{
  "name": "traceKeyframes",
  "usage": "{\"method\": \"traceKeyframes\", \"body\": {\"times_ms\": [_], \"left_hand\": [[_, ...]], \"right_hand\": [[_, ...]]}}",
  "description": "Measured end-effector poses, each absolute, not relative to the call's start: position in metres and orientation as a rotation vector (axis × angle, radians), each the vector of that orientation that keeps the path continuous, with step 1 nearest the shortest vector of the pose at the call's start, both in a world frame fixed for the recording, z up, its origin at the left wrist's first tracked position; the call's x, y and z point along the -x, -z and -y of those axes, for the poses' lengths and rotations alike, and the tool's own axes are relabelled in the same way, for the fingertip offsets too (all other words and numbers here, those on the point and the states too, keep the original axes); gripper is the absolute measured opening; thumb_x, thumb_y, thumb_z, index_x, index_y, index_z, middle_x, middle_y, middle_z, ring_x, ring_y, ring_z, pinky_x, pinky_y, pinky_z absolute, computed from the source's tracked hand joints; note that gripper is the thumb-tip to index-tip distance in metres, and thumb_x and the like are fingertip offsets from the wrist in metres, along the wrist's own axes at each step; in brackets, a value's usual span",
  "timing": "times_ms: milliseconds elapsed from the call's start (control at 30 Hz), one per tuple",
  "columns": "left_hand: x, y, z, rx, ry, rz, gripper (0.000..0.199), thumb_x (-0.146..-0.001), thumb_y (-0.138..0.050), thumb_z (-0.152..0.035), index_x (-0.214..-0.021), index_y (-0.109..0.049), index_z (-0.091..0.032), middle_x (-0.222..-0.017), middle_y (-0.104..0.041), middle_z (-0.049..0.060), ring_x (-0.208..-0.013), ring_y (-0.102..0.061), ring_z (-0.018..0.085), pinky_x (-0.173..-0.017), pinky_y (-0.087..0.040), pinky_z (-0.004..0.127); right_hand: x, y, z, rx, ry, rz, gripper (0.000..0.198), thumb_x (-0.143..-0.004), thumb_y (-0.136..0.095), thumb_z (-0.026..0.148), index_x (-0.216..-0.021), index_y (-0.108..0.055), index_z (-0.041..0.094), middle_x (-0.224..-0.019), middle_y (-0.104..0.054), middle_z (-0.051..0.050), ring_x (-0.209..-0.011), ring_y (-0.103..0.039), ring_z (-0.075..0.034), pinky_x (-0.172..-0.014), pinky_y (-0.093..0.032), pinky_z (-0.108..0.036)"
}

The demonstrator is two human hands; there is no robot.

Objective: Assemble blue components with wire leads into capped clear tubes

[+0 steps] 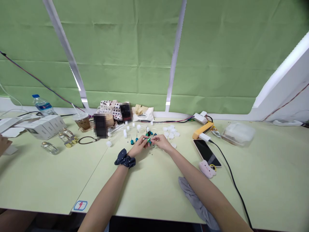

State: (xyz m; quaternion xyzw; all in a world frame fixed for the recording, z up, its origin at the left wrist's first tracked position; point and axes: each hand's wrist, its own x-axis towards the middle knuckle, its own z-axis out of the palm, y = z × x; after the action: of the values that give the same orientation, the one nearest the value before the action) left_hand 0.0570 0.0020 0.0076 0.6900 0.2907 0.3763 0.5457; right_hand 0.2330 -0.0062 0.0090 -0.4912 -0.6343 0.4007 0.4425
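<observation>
Both my hands meet over the table around a small green piece (149,140) with what looks like a thin wire; its exact kind is too small to tell. My left hand (139,146), with a dark dotted scrunchie (125,159) at its wrist, pinches the piece from the left. From the right, my right hand (162,142) has its fingertips closed on the same piece or its wire. Just left of them stands a small teal piece (132,142) with a thin stem, and more teal and green ones lie behind my fingers. White round caps (172,132) lie scattered behind my right hand.
To the right lie a phone (207,152), a pink case (207,169), a black cable (229,174), an orange device (202,130) and a plastic container (238,133). Left stand white boxes (45,127), a drink cup (82,121) and glass bottles (66,138). Another person's hand (4,144) shows at the left edge.
</observation>
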Motion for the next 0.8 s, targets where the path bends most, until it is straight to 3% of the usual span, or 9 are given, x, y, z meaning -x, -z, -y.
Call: {"method": "traceKeyframes", "body": {"times_ms": [300,800], "left_hand": [[-0.0580,-0.0098,0.0005,-1.645,-0.928,-0.691,0.035,-0.086,-0.041,-0.047,-0.103,-0.047,-0.017,-0.073,-0.056,0.001,-0.063,-0.048,0.011,-0.063,-0.040,0.025],[-0.0570,-0.0100,0.0009,-1.711,-0.937,-0.706,0.034,-0.086,-0.041,-0.047,-0.103,-0.046,-0.018,-0.072,-0.056,0.001,-0.061,-0.047,0.011,-0.062,-0.039,0.026]], "right_hand": [[-0.2343,-0.0127,0.0102,1.217,-1.093,1.491,0.034,-0.066,-0.064,0.042,-0.085,-0.068,0.014,-0.058,-0.056,0.001,-0.038,-0.036,-0.005,-0.034,-0.029,-0.017],[-0.2350,-0.0051,0.0072,1.234,-1.068,1.516,0.033,-0.066,-0.065,0.042,-0.084,-0.067,0.015,-0.061,-0.058,0.000,-0.037,-0.048,-0.007,-0.037,-0.039,-0.020]]}}
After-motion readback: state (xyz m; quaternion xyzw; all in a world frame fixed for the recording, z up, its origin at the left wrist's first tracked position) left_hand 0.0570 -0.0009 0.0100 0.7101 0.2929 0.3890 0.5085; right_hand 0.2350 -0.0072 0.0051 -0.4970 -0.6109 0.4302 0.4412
